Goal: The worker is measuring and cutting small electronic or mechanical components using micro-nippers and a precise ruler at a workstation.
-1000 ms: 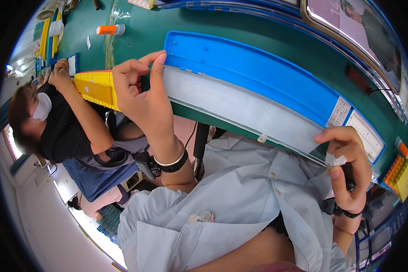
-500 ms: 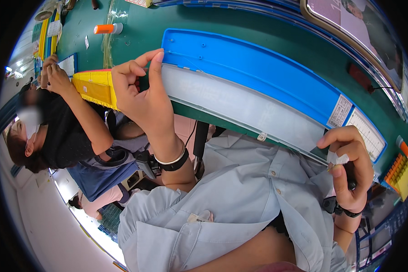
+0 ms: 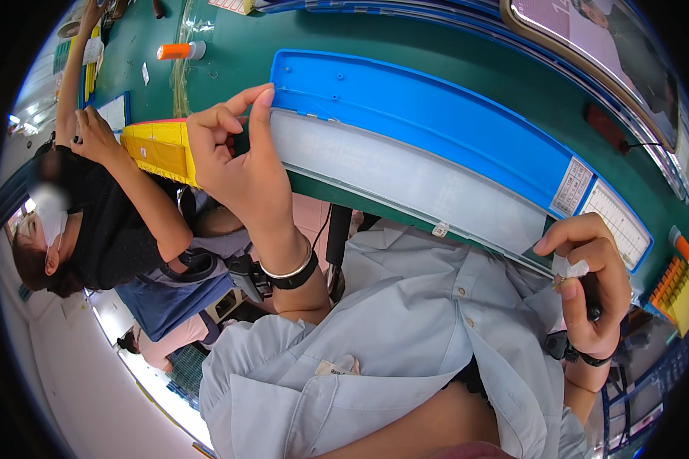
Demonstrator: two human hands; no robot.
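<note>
A long blue plastic case [image 3: 429,115] lies unfolded in front of me, its translucent whitish half [image 3: 406,172] toward my body with a small clear latch on the near edge. At the case's left end, my left hand [image 3: 245,164] pinches thumb and forefinger together by the blue corner. Whatever is between those fingertips is too small to make out; a faint fine line crosses the blue surface nearby. By the right end, my right hand [image 3: 589,279] is closed, with a small crumpled white scrap [image 3: 570,269] between thumb and fingers. A printed label [image 3: 573,186] and a white grid card [image 3: 620,229] show at that end.
An orange-capped tube [image 3: 180,51] lies on the green tabletop [image 3: 237,53] at the far left. Beside my left hand is a yellow case [image 3: 157,149], near a co-worker [image 3: 107,222]. A phone-like screen [image 3: 597,61] stands far right, above a yellow rack [image 3: 674,294].
The co-worker's farther arm has stretched forward, away from the other hand. My hands hold nearly the same places; the blue case has shifted very slightly.
</note>
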